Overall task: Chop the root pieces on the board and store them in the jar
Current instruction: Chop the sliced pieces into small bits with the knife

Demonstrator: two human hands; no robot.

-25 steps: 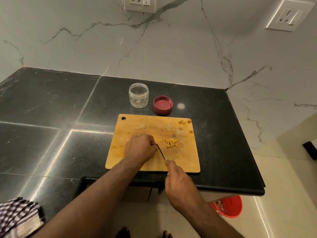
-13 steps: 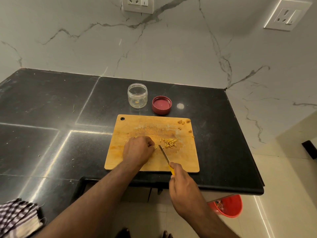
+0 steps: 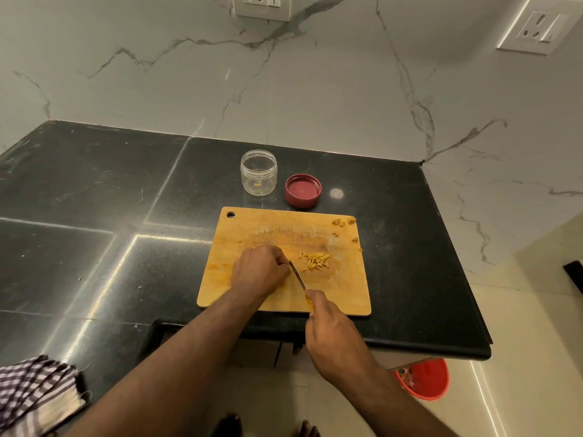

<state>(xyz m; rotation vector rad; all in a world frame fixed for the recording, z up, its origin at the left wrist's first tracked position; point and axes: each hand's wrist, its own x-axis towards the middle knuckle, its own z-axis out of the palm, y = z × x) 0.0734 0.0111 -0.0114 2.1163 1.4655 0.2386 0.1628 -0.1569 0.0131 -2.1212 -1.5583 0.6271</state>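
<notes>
**Knife at the knuckles, chopped root to the right**

On the wooden board (image 3: 268, 228), the left hand (image 3: 258, 272) lies curled, whatever it holds hidden. The right hand (image 3: 331, 323) grips the knife (image 3: 298, 275), blade beside those knuckles. Chopped root pieces (image 3: 315, 260) lie just right of the blade; the open jar (image 3: 258, 172) stands behind the board.

Jar (image 3: 258, 172) left of lid (image 3: 303, 190), both behind board (image 3: 252, 228) (chopped pieces (image 3: 315, 260) on it)

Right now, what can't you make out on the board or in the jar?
Head view only:
- Root piece being cut: hidden under the left hand.
- Knife handle: mostly covered by the right hand.
- Jar contents: one yellowish speck, too small to identify.
- Scraps at the board's far corner: too small.
</notes>
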